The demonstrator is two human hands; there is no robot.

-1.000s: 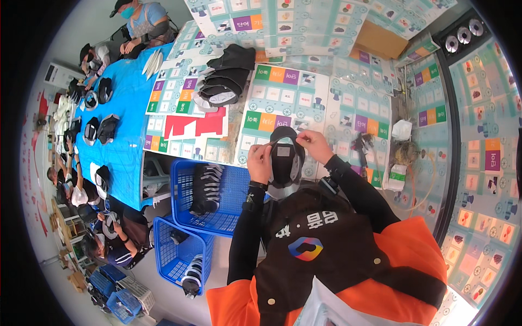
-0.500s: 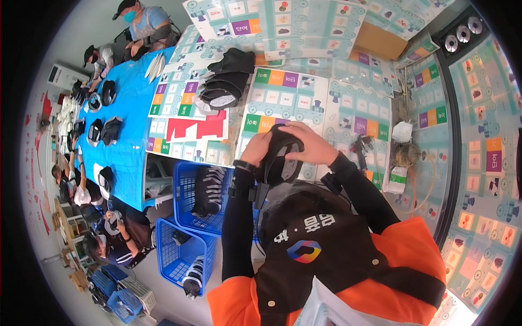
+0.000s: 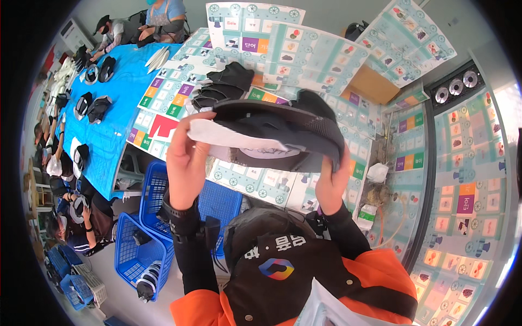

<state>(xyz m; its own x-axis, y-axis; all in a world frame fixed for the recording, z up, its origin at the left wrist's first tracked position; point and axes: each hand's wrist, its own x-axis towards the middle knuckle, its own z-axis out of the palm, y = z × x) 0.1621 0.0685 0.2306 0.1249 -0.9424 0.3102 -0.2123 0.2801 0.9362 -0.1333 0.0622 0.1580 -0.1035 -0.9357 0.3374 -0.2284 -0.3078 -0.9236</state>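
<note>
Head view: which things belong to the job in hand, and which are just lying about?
Job in hand:
- dark, white-lined piece, held by left hand and right hand
- stack of similar dark pieces behind it, probably

Lying about, apparently:
- red-and-white sheet
- brown cardboard
- white strips at upper left

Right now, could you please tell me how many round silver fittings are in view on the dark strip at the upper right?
3, in a slanting row on the dark strip: the lower-left fitting, the middle fitting and the upper-right fitting. None looks hidden.
</note>
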